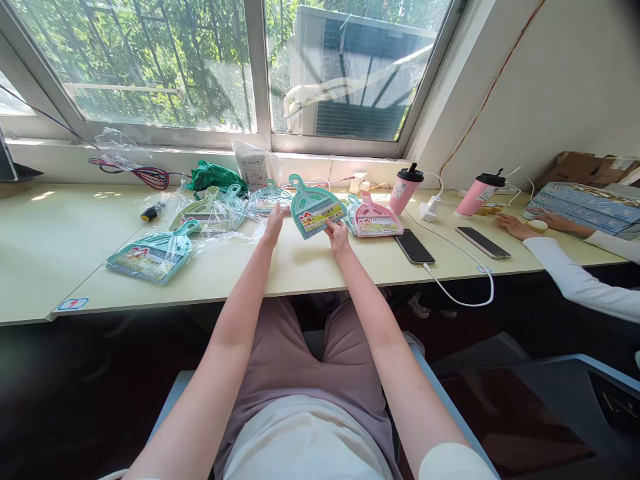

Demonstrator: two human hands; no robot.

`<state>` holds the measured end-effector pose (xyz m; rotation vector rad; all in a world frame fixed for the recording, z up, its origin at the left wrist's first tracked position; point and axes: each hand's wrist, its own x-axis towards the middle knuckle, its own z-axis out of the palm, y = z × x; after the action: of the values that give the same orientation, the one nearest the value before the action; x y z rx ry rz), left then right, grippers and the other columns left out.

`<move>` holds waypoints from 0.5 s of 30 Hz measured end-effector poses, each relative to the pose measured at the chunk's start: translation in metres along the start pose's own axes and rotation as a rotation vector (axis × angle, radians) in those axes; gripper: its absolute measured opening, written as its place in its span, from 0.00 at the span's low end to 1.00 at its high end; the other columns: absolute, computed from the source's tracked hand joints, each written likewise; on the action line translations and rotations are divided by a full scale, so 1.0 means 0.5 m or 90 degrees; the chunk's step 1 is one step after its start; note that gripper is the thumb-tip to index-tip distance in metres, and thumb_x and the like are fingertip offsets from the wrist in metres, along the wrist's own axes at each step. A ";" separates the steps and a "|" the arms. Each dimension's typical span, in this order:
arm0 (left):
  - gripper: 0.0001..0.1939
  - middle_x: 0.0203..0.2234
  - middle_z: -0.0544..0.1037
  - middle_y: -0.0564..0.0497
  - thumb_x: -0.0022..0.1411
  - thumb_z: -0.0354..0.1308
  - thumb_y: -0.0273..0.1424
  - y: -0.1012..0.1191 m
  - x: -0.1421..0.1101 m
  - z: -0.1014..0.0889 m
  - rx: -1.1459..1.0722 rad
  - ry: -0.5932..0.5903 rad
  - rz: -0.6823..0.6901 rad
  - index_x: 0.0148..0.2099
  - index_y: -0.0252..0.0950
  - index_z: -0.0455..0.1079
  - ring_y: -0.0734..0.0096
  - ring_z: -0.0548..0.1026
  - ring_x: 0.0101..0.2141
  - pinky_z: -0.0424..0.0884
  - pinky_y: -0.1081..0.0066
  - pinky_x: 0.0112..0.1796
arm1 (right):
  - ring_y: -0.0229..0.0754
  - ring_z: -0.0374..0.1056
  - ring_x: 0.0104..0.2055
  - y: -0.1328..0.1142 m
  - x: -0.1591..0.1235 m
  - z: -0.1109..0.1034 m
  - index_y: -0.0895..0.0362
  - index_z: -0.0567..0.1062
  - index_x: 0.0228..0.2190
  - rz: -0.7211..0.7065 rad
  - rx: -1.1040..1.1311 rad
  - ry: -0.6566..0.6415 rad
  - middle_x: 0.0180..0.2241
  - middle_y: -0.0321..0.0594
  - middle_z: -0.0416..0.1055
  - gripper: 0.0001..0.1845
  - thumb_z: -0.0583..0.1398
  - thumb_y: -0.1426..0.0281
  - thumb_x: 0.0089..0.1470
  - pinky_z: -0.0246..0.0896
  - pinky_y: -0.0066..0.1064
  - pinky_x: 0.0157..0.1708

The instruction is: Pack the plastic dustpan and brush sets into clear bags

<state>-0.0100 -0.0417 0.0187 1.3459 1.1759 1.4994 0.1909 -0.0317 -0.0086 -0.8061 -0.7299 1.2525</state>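
My right hand [338,236] grips the lower right edge of a teal dustpan-and-brush set [316,208], holding it tilted above the table with its colourful label toward me. Left of it, my left hand [273,225] has its fingers closed at the front of another teal dustpan set [270,195] in clear plastic; what the fingers hold is hidden. Further left lie a green wrapped dustpan set [200,212] and a teal wrapped one [153,257]. A pink dustpan set [376,219] rests right of the held one, partly over another teal one.
Right of these are a black phone [415,247] on a white cable, pink cups [404,189] with black lids, and a second phone [483,243]. A co-worker's hands [517,227] rest at the right. Behind are a green bag [216,176] and a screwdriver [152,212].
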 end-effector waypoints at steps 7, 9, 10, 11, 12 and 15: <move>0.29 0.69 0.62 0.24 0.53 0.67 0.30 -0.034 0.003 -0.071 0.421 0.179 -0.102 0.59 0.32 0.74 0.23 0.47 0.72 0.45 0.24 0.64 | 0.46 0.80 0.53 -0.004 0.001 -0.004 0.55 0.75 0.33 0.019 0.033 0.065 0.39 0.40 0.83 0.10 0.68 0.78 0.50 0.78 0.40 0.58; 0.23 0.68 0.65 0.24 0.50 0.69 0.30 -0.042 0.000 -0.064 0.482 0.093 -0.078 0.51 0.32 0.78 0.24 0.50 0.72 0.39 0.28 0.66 | 0.45 0.80 0.52 -0.002 0.001 -0.003 0.55 0.75 0.33 0.022 0.035 0.069 0.39 0.40 0.83 0.10 0.68 0.78 0.50 0.78 0.40 0.58; 0.20 0.66 0.68 0.27 0.50 0.69 0.30 -0.044 -0.001 -0.057 0.488 0.036 -0.037 0.47 0.34 0.79 0.27 0.53 0.72 0.37 0.31 0.68 | 0.45 0.80 0.52 -0.001 0.002 -0.003 0.55 0.75 0.34 0.020 0.035 0.068 0.40 0.40 0.83 0.10 0.69 0.78 0.50 0.78 0.40 0.58; 0.17 0.64 0.72 0.31 0.50 0.70 0.31 -0.044 -0.003 -0.048 0.481 -0.026 0.012 0.45 0.37 0.80 0.30 0.58 0.70 0.37 0.33 0.69 | 0.45 0.80 0.51 -0.001 0.003 -0.004 0.56 0.75 0.34 0.017 0.036 0.068 0.40 0.40 0.83 0.11 0.69 0.78 0.49 0.78 0.40 0.57; 0.14 0.61 0.76 0.34 0.51 0.70 0.32 -0.043 -0.005 -0.039 0.471 -0.087 0.058 0.43 0.39 0.80 0.34 0.62 0.69 0.38 0.35 0.69 | 0.44 0.80 0.51 -0.001 0.003 -0.005 0.55 0.75 0.34 0.014 0.038 0.069 0.40 0.40 0.83 0.11 0.69 0.77 0.49 0.78 0.39 0.57; 0.11 0.61 0.77 0.40 0.58 0.68 0.36 -0.037 -0.012 -0.020 0.524 -0.211 0.143 0.44 0.43 0.82 0.43 0.68 0.66 0.39 0.35 0.70 | 0.43 0.80 0.49 -0.002 0.005 -0.008 0.56 0.75 0.33 0.014 0.055 0.085 0.38 0.39 0.83 0.11 0.69 0.78 0.48 0.79 0.37 0.55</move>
<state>-0.0195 -0.0438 -0.0006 2.2290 1.5214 0.8712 0.1953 -0.0301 -0.0098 -0.8206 -0.5570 1.2284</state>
